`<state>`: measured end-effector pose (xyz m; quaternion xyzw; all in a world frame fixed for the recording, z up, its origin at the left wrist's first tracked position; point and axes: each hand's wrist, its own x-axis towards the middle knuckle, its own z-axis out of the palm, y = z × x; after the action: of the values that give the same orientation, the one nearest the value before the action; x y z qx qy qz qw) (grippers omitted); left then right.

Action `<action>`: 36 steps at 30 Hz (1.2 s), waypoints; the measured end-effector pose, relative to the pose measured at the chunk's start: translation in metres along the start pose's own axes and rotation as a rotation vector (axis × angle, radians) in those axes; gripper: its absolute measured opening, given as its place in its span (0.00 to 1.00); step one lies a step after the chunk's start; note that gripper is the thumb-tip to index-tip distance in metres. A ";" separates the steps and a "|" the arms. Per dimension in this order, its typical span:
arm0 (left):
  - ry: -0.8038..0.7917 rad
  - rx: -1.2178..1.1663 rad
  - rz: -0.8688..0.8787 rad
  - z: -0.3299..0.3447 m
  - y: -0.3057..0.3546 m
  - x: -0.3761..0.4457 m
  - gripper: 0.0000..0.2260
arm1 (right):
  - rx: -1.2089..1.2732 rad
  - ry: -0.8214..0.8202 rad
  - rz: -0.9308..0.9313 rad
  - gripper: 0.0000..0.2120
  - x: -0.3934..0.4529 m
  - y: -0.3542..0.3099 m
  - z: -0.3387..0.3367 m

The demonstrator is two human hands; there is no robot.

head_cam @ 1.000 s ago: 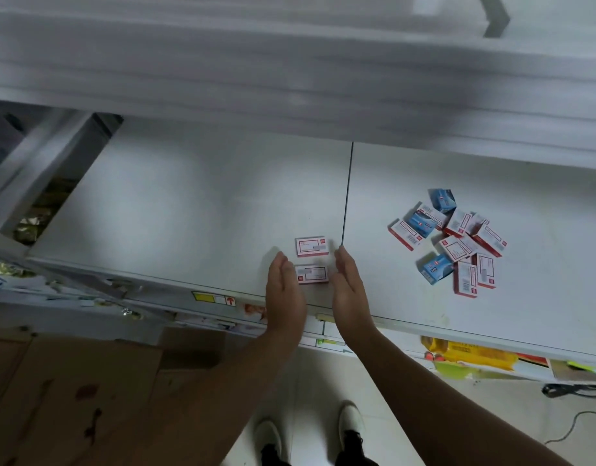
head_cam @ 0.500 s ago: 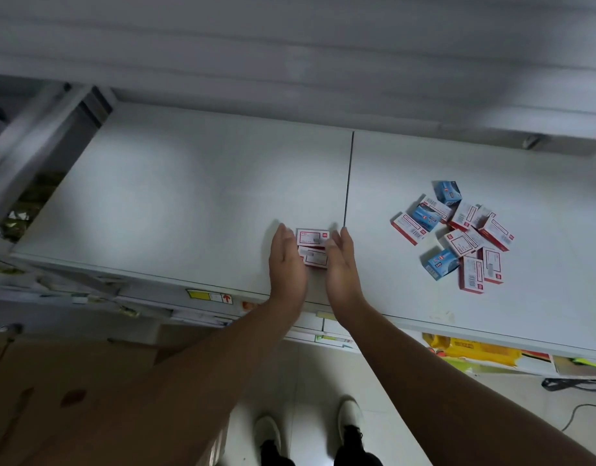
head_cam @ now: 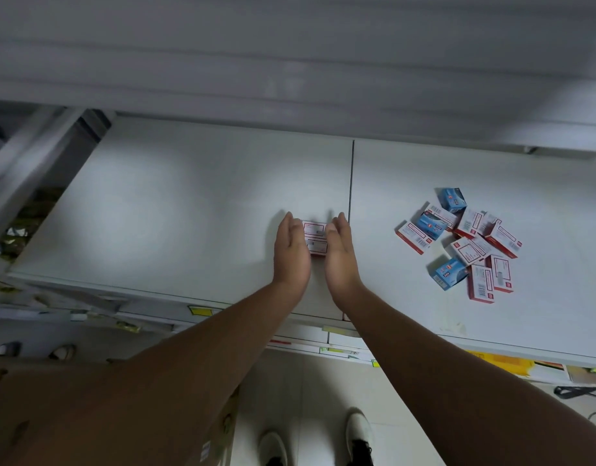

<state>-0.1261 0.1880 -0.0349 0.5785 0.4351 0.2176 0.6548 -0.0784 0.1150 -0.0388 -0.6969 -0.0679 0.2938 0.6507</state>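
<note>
1. The left hand (head_cam: 291,252) and right hand (head_cam: 340,255) are pressing with straight, ungripping fingers against either side of 2 red-and-white boxes (head_cam: 315,235).
2. The boxes are lying between the palms on the white shelf (head_cam: 189,213) — just left of its seam (head_cam: 351,183).

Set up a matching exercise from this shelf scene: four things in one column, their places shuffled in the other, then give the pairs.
Things
1. two small red-and-white cardboard boxes
2. loose heap of red-and-white and blue cardboard boxes
3. pair of white shoes
4. yellow label

Places
A. on the floor, below the white shelf
B. on the shelf's right panel, apart from the hands
C. between the left hand and right hand
D. on the shelf's front edge, left of the left forearm

Pairs: 1-C, 2-B, 3-A, 4-D
</note>
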 end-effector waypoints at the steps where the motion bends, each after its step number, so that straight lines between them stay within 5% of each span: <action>1: 0.007 0.001 0.001 0.001 0.000 0.002 0.23 | -0.001 0.009 -0.001 0.26 0.003 -0.001 0.001; 16: 0.002 0.133 0.012 -0.005 0.007 0.012 0.23 | -0.138 0.032 -0.005 0.22 0.012 -0.014 -0.011; 27: -0.284 1.040 0.276 -0.077 0.051 -0.029 0.27 | -0.884 -0.198 -0.068 0.25 -0.032 -0.072 -0.059; 36: -0.238 1.632 0.605 -0.069 0.109 -0.077 0.22 | -1.366 -0.193 -0.266 0.21 -0.062 -0.116 -0.082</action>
<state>-0.1992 0.1921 0.0959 0.9755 0.2117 -0.0588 -0.0082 -0.0551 0.0304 0.0893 -0.9063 -0.3793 0.1637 0.0889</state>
